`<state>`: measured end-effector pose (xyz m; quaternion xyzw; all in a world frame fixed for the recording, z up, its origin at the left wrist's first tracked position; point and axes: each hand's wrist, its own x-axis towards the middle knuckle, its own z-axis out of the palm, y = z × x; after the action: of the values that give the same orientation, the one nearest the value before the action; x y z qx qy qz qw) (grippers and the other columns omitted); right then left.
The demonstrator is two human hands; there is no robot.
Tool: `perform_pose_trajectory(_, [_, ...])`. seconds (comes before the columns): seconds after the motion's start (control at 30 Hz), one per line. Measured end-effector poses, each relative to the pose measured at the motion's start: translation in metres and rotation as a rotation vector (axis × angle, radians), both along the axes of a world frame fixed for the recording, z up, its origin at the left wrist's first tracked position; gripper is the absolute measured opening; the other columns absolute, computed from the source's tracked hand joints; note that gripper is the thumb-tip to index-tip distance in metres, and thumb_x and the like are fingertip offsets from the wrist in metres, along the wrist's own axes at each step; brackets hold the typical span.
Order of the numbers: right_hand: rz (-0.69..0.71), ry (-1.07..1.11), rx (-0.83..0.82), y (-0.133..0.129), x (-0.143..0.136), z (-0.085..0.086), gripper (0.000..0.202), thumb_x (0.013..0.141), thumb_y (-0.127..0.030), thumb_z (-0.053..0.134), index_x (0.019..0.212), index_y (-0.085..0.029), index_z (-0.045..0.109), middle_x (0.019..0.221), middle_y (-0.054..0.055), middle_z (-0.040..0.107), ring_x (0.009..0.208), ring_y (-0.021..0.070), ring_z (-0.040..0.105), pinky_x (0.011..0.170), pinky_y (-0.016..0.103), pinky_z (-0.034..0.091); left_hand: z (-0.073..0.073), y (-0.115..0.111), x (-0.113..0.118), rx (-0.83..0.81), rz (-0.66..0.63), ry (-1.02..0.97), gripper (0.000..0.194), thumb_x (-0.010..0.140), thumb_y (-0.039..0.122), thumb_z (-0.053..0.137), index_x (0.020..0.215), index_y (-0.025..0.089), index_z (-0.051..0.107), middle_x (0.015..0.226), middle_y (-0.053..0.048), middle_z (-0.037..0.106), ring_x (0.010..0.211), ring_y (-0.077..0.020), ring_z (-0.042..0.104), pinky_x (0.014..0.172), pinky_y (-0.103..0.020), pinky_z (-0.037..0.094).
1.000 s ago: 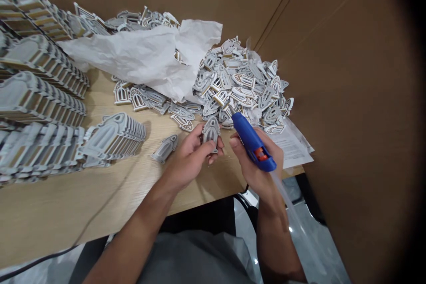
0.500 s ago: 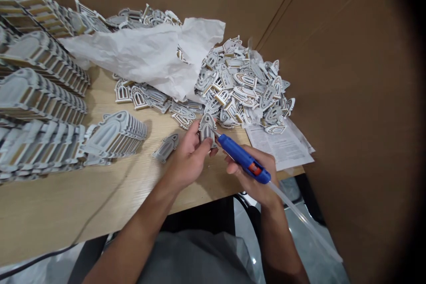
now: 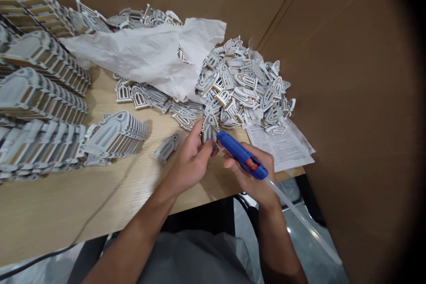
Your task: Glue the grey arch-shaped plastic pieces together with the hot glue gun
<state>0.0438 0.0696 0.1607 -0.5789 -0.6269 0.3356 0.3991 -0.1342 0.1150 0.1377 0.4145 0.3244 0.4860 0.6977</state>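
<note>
In my left hand (image 3: 191, 159) I hold a small grey arched window-shaped piece (image 3: 209, 129), gripped between thumb and fingers with its pointed top away from me. My right hand (image 3: 254, 168) is wrapped round a blue glue gun (image 3: 238, 150) with an orange part in its side. A long clear glue stick (image 3: 301, 216) sticks out of its back end. The gun's nozzle is at the right side of the piece; whether it touches I cannot tell. Another grey arched piece (image 3: 166, 147) lies on the table just left of my left hand.
Stacks of joined arched pieces (image 3: 43, 93) stand along the left, with a shorter stack (image 3: 116, 135) nearer. A heap of loose white-and-gold pieces (image 3: 246, 84) lies behind my hands. Crumpled white paper (image 3: 143, 53) covers some. Printed sheets (image 3: 282, 148) lie at right, before a brown panel (image 3: 349, 75).
The held piece has shifted slightly right with my left hand. The glue gun has moved a little left and up, its nozzle now lower along the piece's side.
</note>
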Motion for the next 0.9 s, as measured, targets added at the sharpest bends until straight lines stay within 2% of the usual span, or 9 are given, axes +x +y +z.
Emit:
perform_pose_trajectory(0.1, [0.002, -0.017, -0.016, 0.000, -0.001, 0.002, 0.038, 0.089, -0.057, 0.090, 0.090, -0.021, 0.079, 0.076, -0.001, 0.065, 0.064, 0.0150, 0.053, 0.061, 0.028, 0.044, 0.004, -0.001, 0.001, -0.052, 0.037, 0.051, 0.056, 0.101, 0.028, 0.068, 0.156, 0.024, 0.054, 0.099, -0.001, 0.062, 0.084, -0.0156, 0.055, 0.081, -0.028, 0.053])
perform_pose_trajectory(0.23, [-0.025, -0.015, -0.035, 0.000, -0.003, 0.004, 0.042, 0.087, -0.059, 0.091, 0.082, -0.020, 0.074, 0.065, -0.003, 0.057, 0.058, 0.0136, 0.045, 0.053, 0.027, 0.037, 0.003, -0.003, -0.001, 0.007, 0.042, 0.129, 0.050, 0.107, 0.030, 0.062, 0.156, 0.024, 0.055, 0.100, -0.002, 0.062, 0.087, -0.0156, 0.057, 0.082, -0.027, 0.053])
perform_pose_trajectory(0.37, [-0.034, 0.012, -0.048, 0.002, -0.003, 0.004, 0.045, 0.088, -0.060, 0.090, 0.075, -0.021, 0.070, 0.060, -0.002, 0.058, 0.053, 0.0137, 0.049, 0.049, 0.027, 0.038, -0.002, -0.004, -0.002, 0.060, 0.066, 0.179, 0.049, 0.109, 0.030, 0.059, 0.158, 0.026, 0.055, 0.110, -0.004, 0.066, 0.096, -0.0170, 0.061, 0.094, -0.030, 0.055])
perform_pose_trajectory(0.47, [-0.025, 0.012, -0.039, 0.002, -0.001, 0.000, 0.042, 0.092, -0.059, 0.086, 0.077, -0.022, 0.071, 0.058, -0.002, 0.060, 0.051, 0.0146, 0.052, 0.048, 0.027, 0.041, -0.006, -0.005, -0.002, 0.076, 0.083, 0.188, 0.052, 0.109, 0.032, 0.059, 0.161, 0.026, 0.054, 0.117, -0.006, 0.068, 0.104, -0.0195, 0.063, 0.096, -0.032, 0.055])
perform_pose_trajectory(0.67, [-0.015, 0.033, -0.066, 0.004, 0.000, -0.006, 0.041, 0.095, -0.055, 0.084, 0.074, -0.023, 0.072, 0.061, 0.002, 0.069, 0.053, 0.0171, 0.064, 0.052, 0.028, 0.050, -0.006, -0.004, -0.003, 0.099, 0.086, 0.204, 0.052, 0.110, 0.032, 0.057, 0.162, 0.027, 0.053, 0.102, -0.004, 0.066, 0.087, -0.0187, 0.058, 0.082, -0.030, 0.052])
perform_pose_trajectory(0.8, [-0.022, 0.077, -0.100, 0.006, -0.004, -0.003, 0.047, 0.093, -0.061, 0.084, 0.069, -0.022, 0.071, 0.056, 0.004, 0.070, 0.050, 0.0180, 0.065, 0.049, 0.027, 0.053, 0.000, -0.004, -0.004, 0.117, 0.081, 0.251, 0.054, 0.110, 0.030, 0.056, 0.163, 0.024, 0.052, 0.096, -0.003, 0.065, 0.078, -0.0172, 0.053, 0.072, -0.029, 0.047])
perform_pose_trajectory(0.9, [-0.017, 0.118, -0.118, 0.007, -0.005, 0.000, 0.051, 0.090, -0.066, 0.084, 0.068, -0.022, 0.071, 0.054, 0.005, 0.069, 0.046, 0.0179, 0.063, 0.046, 0.027, 0.052, 0.003, -0.004, -0.006, 0.124, 0.086, 0.253, 0.055, 0.109, 0.030, 0.058, 0.164, 0.024, 0.053, 0.095, -0.002, 0.065, 0.076, -0.0168, 0.054, 0.072, -0.029, 0.046])
